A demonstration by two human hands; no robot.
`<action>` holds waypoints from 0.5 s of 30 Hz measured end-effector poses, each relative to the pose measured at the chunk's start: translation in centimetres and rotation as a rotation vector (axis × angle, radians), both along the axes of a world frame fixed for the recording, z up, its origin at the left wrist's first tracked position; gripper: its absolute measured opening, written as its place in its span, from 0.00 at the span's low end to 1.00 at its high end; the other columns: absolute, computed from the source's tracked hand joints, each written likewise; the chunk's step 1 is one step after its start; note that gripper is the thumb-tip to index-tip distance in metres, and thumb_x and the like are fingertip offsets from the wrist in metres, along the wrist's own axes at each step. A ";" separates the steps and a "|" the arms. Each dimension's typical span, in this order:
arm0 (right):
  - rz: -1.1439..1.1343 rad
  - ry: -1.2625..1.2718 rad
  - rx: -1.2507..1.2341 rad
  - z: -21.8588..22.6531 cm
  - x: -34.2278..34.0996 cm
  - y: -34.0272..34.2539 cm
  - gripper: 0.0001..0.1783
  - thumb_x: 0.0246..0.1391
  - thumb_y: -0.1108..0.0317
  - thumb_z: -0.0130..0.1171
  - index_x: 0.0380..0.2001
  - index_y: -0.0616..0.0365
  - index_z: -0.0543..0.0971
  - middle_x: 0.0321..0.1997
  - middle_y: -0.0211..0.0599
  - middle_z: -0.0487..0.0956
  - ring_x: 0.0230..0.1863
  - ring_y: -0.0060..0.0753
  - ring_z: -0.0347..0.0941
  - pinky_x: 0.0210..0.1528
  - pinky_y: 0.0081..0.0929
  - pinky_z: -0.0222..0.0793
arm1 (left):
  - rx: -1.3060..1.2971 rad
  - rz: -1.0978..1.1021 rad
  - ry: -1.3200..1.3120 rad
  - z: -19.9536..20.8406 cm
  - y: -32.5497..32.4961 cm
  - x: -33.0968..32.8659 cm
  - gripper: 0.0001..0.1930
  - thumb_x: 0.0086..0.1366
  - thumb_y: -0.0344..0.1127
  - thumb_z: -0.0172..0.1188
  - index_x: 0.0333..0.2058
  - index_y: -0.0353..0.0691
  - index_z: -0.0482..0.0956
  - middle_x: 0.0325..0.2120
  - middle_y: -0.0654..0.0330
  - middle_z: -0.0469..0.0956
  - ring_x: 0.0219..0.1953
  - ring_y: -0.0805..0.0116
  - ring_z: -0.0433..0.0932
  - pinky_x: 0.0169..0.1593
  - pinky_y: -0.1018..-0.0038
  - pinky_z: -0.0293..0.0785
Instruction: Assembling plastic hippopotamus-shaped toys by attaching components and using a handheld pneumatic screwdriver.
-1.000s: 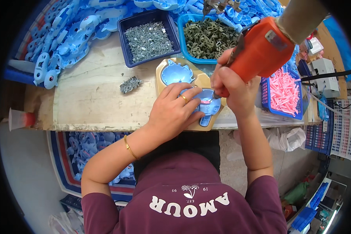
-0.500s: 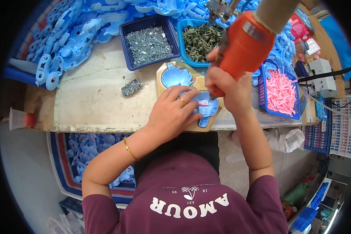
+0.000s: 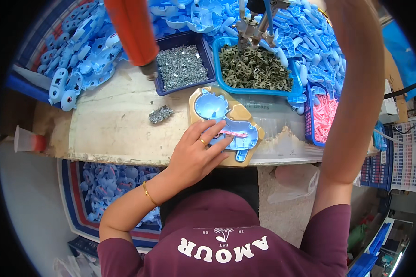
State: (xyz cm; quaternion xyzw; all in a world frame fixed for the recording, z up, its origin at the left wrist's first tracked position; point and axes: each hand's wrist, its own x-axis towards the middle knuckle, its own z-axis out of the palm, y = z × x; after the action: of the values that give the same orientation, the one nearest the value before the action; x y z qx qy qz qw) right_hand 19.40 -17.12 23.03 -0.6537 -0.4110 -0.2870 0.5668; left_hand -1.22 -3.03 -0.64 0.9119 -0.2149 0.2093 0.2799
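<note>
My left hand [image 3: 196, 150] lies with its fingers stretched out over a light blue plastic toy shell [image 3: 250, 134], touching its left part. The shell sits hollow side up in a tan fixture [image 3: 234, 110] at the table's front edge. Across the shell's inside lies a thin pink plastic piece [image 3: 235, 133], partly under my fingers. My right forearm [image 3: 349, 115] reaches up along the right side, and its hand is beyond the top edge. An orange power screwdriver [image 3: 133, 32] hangs at the upper left, clear of both hands.
Behind the fixture stand a dark blue bin of screws [image 3: 208, 69] and a light blue bin of olive-green clips [image 3: 252, 91]. Pink parts fill a blue basket [image 3: 309, 122] at right. A screw heap [image 3: 160, 114] lies left of the fixture; blue shells [image 3: 85, 60] pile up behind.
My right hand has let go of the screwdriver and moved up out of view. The screwdriver has swung to the upper left. My left hand stays on the shell, shifted slightly.
</note>
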 end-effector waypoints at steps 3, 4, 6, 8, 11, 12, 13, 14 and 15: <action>0.382 0.212 -0.063 -0.1 2.6 1.3 0.31 0.63 0.52 0.61 0.60 0.66 0.73 0.52 0.37 0.78 0.46 0.24 0.76 0.49 0.15 0.69 | 0.027 0.004 0.030 -0.2 0.3 -0.2 0.23 0.55 0.36 0.71 0.52 0.49 0.80 0.63 0.55 0.70 0.62 0.51 0.69 0.63 0.56 0.68; 0.344 0.181 -0.050 -0.2 2.7 1.6 0.32 0.63 0.52 0.61 0.60 0.67 0.72 0.47 0.34 0.80 0.42 0.22 0.76 0.45 0.13 0.69 | 0.025 0.015 0.035 -0.3 0.4 -0.3 0.23 0.55 0.36 0.71 0.52 0.49 0.80 0.63 0.55 0.70 0.62 0.51 0.69 0.63 0.56 0.68; 0.334 0.242 -0.162 0.2 1.5 1.3 0.32 0.62 0.54 0.61 0.61 0.67 0.71 0.42 0.31 0.79 0.38 0.19 0.75 0.40 0.12 0.68 | 0.040 0.013 0.039 -0.4 0.5 -0.4 0.26 0.55 0.37 0.71 0.55 0.51 0.79 0.64 0.54 0.68 0.63 0.51 0.68 0.64 0.56 0.66; 0.336 0.246 -0.169 -0.3 -1.6 2.0 0.29 0.60 0.59 0.62 0.58 0.68 0.73 0.28 0.22 0.74 0.26 0.13 0.69 0.29 0.15 0.65 | 0.045 0.008 0.042 -0.5 0.3 -0.3 0.24 0.56 0.37 0.70 0.53 0.49 0.79 0.64 0.53 0.68 0.64 0.51 0.67 0.65 0.54 0.65; 0.161 0.254 0.207 -4.3 -5.0 4.5 0.26 0.55 0.67 0.58 0.55 0.68 0.71 0.33 0.32 0.75 0.33 0.24 0.72 0.33 0.16 0.67 | 0.073 0.028 0.049 -1.0 0.3 -0.4 0.22 0.58 0.39 0.69 0.52 0.48 0.79 0.64 0.51 0.67 0.65 0.50 0.65 0.67 0.53 0.63; 0.292 0.369 0.208 -4.2 -5.3 4.1 0.31 0.49 0.69 0.57 0.58 0.68 0.67 0.33 0.39 0.76 0.34 0.29 0.74 0.32 0.21 0.71 | 0.083 0.028 0.039 -1.0 0.3 -0.3 0.22 0.58 0.40 0.69 0.52 0.49 0.79 0.64 0.51 0.67 0.66 0.50 0.65 0.68 0.53 0.62; 0.424 0.485 0.209 -4.1 -5.6 3.5 0.37 0.43 0.71 0.56 0.60 0.68 0.63 0.33 0.45 0.77 0.34 0.34 0.76 0.30 0.27 0.74 | 0.080 0.028 0.043 -1.0 0.3 -0.3 0.22 0.58 0.40 0.69 0.52 0.49 0.79 0.64 0.51 0.67 0.66 0.50 0.65 0.68 0.53 0.62; 0.454 0.518 0.149 -4.6 -5.8 3.0 0.37 0.43 0.70 0.57 0.60 0.68 0.63 0.29 0.44 0.76 0.28 0.34 0.75 0.28 0.28 0.74 | 0.083 0.037 0.053 -1.0 0.4 -0.3 0.22 0.59 0.41 0.68 0.53 0.49 0.79 0.64 0.50 0.67 0.66 0.50 0.65 0.68 0.53 0.61; 0.478 0.548 0.091 -4.9 -6.4 2.7 0.38 0.43 0.69 0.58 0.60 0.68 0.63 0.26 0.43 0.75 0.23 0.33 0.74 0.26 0.29 0.74 | 0.085 0.041 0.062 -1.0 0.3 -0.2 0.23 0.59 0.41 0.68 0.53 0.49 0.78 0.65 0.50 0.67 0.66 0.50 0.65 0.69 0.53 0.60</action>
State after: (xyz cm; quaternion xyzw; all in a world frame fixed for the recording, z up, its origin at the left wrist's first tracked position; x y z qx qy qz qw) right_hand 12.99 -14.44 18.16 -0.5659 -0.3719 0.0217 0.7355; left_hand -1.46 -2.76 -1.62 0.9333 -0.1961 0.1772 0.2429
